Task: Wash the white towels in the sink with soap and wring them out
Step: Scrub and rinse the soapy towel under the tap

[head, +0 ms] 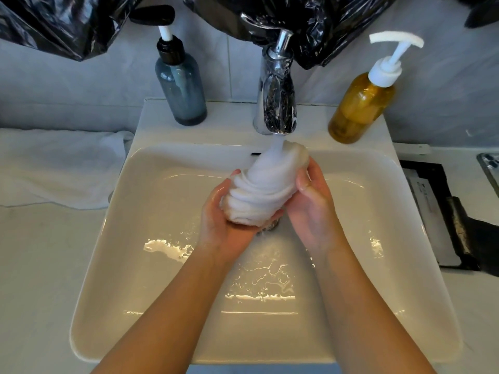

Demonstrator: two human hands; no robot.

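A bunched, wet white towel (266,187) is held over the middle of the white sink (113,238), right under the chrome tap (276,90), whose water runs onto its top. My left hand (224,225) cups the towel's lower left side, fingers curled round it. My right hand (313,209) grips its right side, thumb on the cloth. Water drips from the towel toward the drain. A second white towel (59,168) lies spread on the counter left of the sink.
A grey-blue pump bottle (179,82) stands on the sink ledge left of the tap, an amber pump bottle (363,103) to its right. Black plastic bags (310,20) hang above. A black tray (437,211) sits on the counter at right.
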